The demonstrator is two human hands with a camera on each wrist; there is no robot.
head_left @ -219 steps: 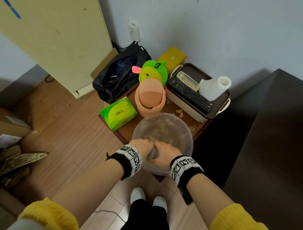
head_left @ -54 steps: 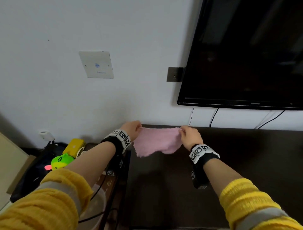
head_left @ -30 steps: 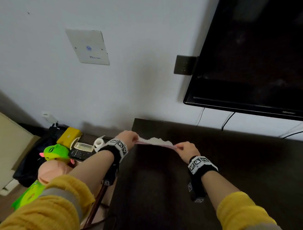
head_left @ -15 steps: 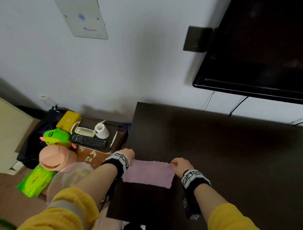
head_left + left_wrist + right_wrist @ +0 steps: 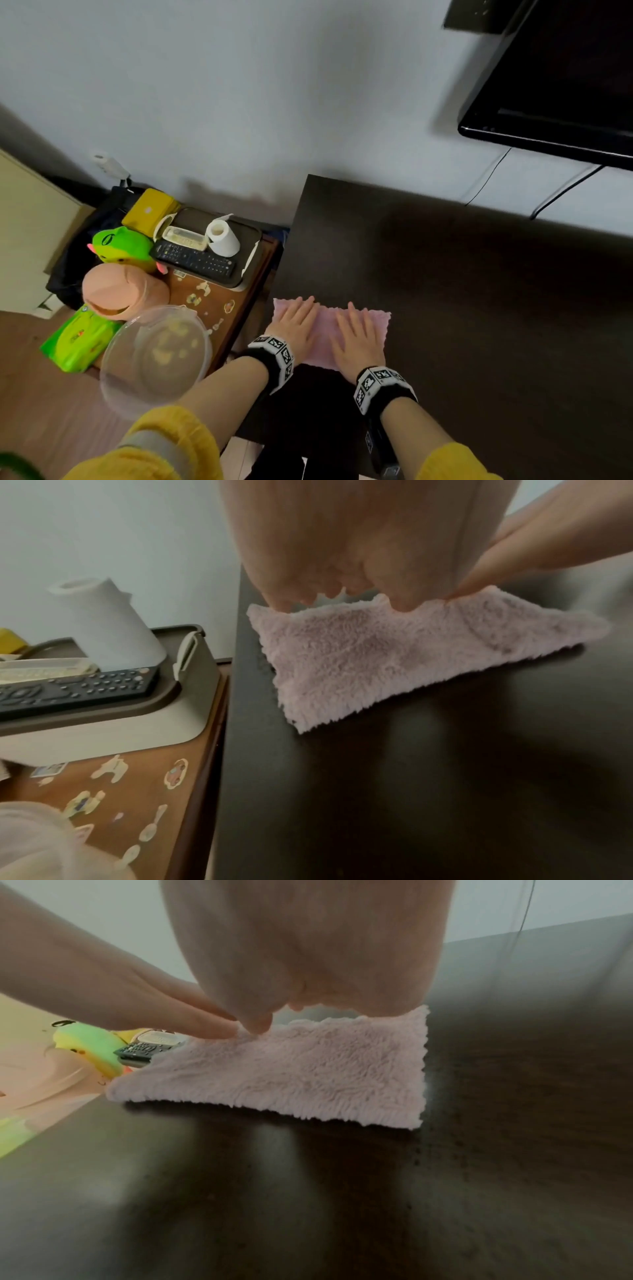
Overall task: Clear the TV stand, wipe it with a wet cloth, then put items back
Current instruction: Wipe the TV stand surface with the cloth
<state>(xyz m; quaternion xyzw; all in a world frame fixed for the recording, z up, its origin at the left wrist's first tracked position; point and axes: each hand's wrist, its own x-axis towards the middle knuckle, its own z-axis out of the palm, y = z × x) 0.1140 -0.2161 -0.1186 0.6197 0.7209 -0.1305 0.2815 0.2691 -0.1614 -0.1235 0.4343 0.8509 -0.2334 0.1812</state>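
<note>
Pink cloth (image 5: 323, 337) lies flat near front left corner of dark TV stand (image 5: 479, 291). Left hand (image 5: 296, 325) & right hand (image 5: 358, 339) press it w/ straight fingers, not gripping. Probably soft, light, damp; best pushed by flat palms.

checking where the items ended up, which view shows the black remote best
The head view: the black remote lies whole on the tray, in front of the paper roll. The left wrist view shows it close but cut off at the frame's left edge. The right wrist view shows only one end, behind the pink cloth.
</note>
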